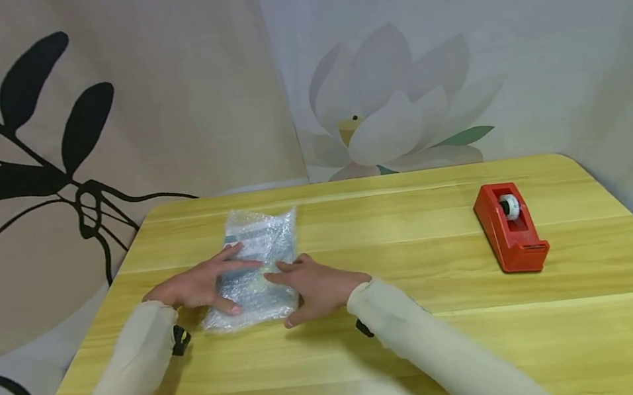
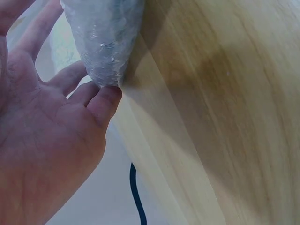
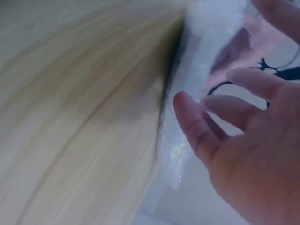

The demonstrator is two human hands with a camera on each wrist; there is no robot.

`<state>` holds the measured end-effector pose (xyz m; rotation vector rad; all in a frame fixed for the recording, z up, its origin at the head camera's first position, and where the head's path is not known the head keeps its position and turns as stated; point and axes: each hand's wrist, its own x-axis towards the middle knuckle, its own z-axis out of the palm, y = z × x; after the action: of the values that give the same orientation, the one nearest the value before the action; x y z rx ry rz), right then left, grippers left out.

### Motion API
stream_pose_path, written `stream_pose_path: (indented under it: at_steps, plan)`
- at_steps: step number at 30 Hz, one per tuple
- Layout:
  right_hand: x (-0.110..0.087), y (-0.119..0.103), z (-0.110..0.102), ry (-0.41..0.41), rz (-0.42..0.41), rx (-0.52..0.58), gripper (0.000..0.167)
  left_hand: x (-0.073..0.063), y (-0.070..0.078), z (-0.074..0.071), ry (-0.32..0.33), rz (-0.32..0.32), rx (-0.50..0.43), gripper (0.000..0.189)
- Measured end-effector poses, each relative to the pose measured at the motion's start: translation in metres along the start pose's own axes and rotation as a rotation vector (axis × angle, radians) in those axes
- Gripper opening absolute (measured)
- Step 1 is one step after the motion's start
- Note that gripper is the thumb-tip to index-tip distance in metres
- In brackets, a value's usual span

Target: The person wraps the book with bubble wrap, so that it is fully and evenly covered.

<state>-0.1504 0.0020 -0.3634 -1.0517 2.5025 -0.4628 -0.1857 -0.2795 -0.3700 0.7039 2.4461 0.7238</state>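
Note:
A bubble-wrapped package (image 1: pixel 268 237) lies on the left part of the wooden table, its clear wrap shiny and creased. What is inside shows only as a pale, blurred shape. My left hand (image 1: pixel 199 286) rests over its left side with fingers spread. In the left wrist view, the little finger touches the edge of the bubble wrap (image 2: pixel 105 42). From the other side, my right hand (image 1: pixel 318 284) reaches over the package's right edge, fingers loosely bent. The right wrist view has this hand (image 3: pixel 258 140) beside the wrap, not gripping it.
A red tape dispenser (image 1: pixel 502 236) with a small tape roll (image 1: pixel 510 206) stands toward the right of the table (image 1: pixel 393 234). Behind the table hangs a curtain (image 1: pixel 204 72) printed with dark leaves and a pale flower.

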Motion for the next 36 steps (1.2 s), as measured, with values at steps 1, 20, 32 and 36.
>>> stream_pose_path:
  at_steps: [1, 20, 32, 36]
  plan:
    - [-0.004, 0.002, -0.001, 0.003, -0.003, 0.03, 0.086, 0.001, 0.001, 0.0, -0.002, -0.005, 0.0, 0.091]
    - [-0.061, 0.039, -0.014, 0.228, 0.017, 0.207, 0.072, 0.001, 0.002, 0.001, 0.004, -0.012, -0.013, 0.089]
    - [-0.081, 0.065, -0.012, 0.322, 0.029, 0.424, 0.06, 0.0, -0.002, 0.002, 0.013, -0.001, -0.027, 0.087]
    - [-0.09, 0.074, -0.01, 0.364, 0.024, 0.447, 0.057, 0.0, -0.002, 0.002, 0.015, 0.008, -0.028, 0.087]
